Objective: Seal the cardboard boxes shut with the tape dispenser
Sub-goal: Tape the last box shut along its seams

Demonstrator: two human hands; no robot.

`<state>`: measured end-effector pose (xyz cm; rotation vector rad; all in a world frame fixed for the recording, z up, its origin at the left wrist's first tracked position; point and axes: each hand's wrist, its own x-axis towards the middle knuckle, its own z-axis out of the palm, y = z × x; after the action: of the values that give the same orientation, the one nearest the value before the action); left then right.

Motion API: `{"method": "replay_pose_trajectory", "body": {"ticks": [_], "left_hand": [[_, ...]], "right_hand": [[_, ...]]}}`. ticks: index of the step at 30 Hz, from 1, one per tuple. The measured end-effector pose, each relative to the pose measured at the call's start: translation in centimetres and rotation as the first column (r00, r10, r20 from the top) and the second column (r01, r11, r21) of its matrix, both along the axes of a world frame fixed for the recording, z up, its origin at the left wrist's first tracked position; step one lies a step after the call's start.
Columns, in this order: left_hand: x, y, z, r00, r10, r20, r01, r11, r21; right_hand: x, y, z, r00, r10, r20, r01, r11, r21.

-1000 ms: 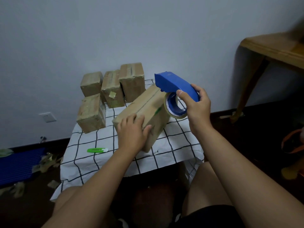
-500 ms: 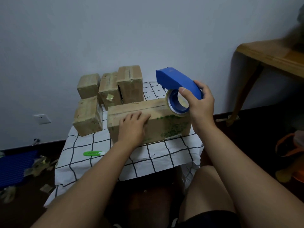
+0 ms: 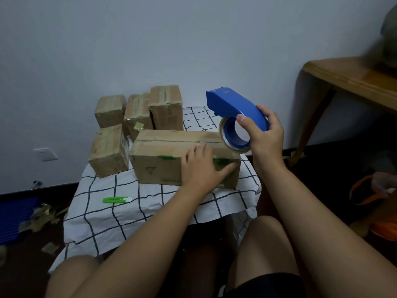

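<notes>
Right hand (image 3: 265,134) grips blue tape dispenser (image 3: 234,112), at box's 3 o'clock end. Left hand (image 3: 203,166) flat, fingers straight, pressing long box (image 3: 163,155) at table middle. Step: box steadied, top seam looks not yet taped. Next: touch tape down, pull toward 9 o'clock.

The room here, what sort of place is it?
Probably a room in a home, used for makeshift packing: a checked cloth over a low stand, a wooden side table, a wall socket, tape scraps on the floor.
</notes>
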<state>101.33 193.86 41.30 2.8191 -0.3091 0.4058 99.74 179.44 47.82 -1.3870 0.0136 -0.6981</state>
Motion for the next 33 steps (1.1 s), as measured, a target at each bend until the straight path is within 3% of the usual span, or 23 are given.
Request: {"method": "replay_pose_trajectory", "body": {"ticks": [3,7,11,16,21,25,28,30,33], "left_hand": [[0.1,-2.2,-0.1,0.991,0.133,0.022,-0.134,0.991,0.013],[0.3,-2.9,-0.8,0.980,0.148,0.132,-0.146,0.989,-0.022],[0.4,-3.5,-0.5,0.987,0.157,0.030,-0.158,0.986,0.054],[0.3,-5.0,-0.5,0.982,0.188,-0.007,-0.187,0.982,0.027],[-0.9,-3.2,-0.2,0.996,0.078,-0.054,-0.074,0.995,0.066],[-2.7,1.2,0.5,0.991,-0.131,-0.020,0.133,0.980,0.150],[-3.5,5.3,2.0,0.963,-0.255,-0.090,0.269,0.939,0.216],[-3.9,7.3,2.3,0.954,-0.259,-0.151,0.287,0.936,0.205],[-4.9,7.7,1.2,0.960,-0.201,-0.198,0.219,0.973,0.073]], "right_hand": [[-0.4,-0.4,-0.2,1.000,-0.023,0.004,0.023,1.000,-0.001],[-0.8,-1.4,-0.4,0.999,-0.052,0.000,0.051,0.998,-0.022],[-1.1,-2.3,-0.5,0.996,-0.084,-0.015,0.084,0.996,-0.018],[-1.7,-3.8,-0.8,0.992,-0.125,-0.013,0.125,0.992,-0.012],[-1.9,-4.7,-1.2,0.992,-0.125,-0.018,0.126,0.992,0.029],[-2.2,-4.1,-1.5,0.997,-0.065,-0.032,0.067,0.997,0.043],[-2.4,-3.2,-1.8,0.999,0.007,-0.042,-0.006,0.999,0.044],[-2.5,-2.5,-2.0,0.997,0.054,-0.051,-0.051,0.998,0.045],[-2.5,-1.3,-2.1,0.994,0.097,-0.056,-0.094,0.994,0.057]]}}
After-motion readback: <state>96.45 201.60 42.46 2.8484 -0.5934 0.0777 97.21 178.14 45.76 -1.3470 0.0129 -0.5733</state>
